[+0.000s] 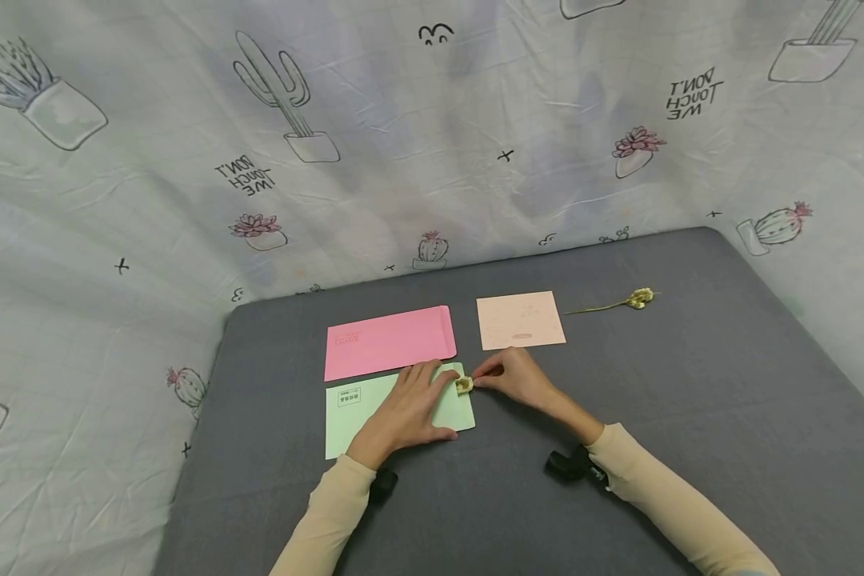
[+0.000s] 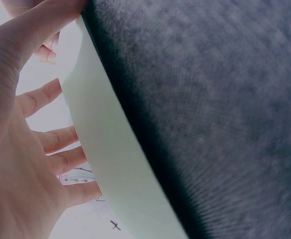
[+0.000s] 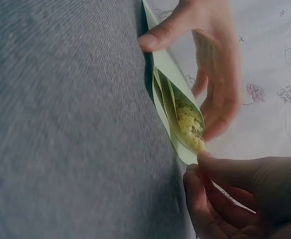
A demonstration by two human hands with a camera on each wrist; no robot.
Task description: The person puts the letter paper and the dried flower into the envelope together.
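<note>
A pale green envelope lies on the table with its right end bulging open, and layers of paper show inside it in the right wrist view. My left hand grips it across its width, thumb at the near edge and fingers at the far edge. In the envelope's mouth sits a dried yellow flower, its head partly inside. My right hand pinches the flower's outer end between thumb and index finger. The stem is hidden, apparently within the envelope.
Behind the green envelope lies a pink envelope. A peach card is to its right, and a second dried flower on a thin stem lies farther right. A patterned cloth hangs beyond the grey table.
</note>
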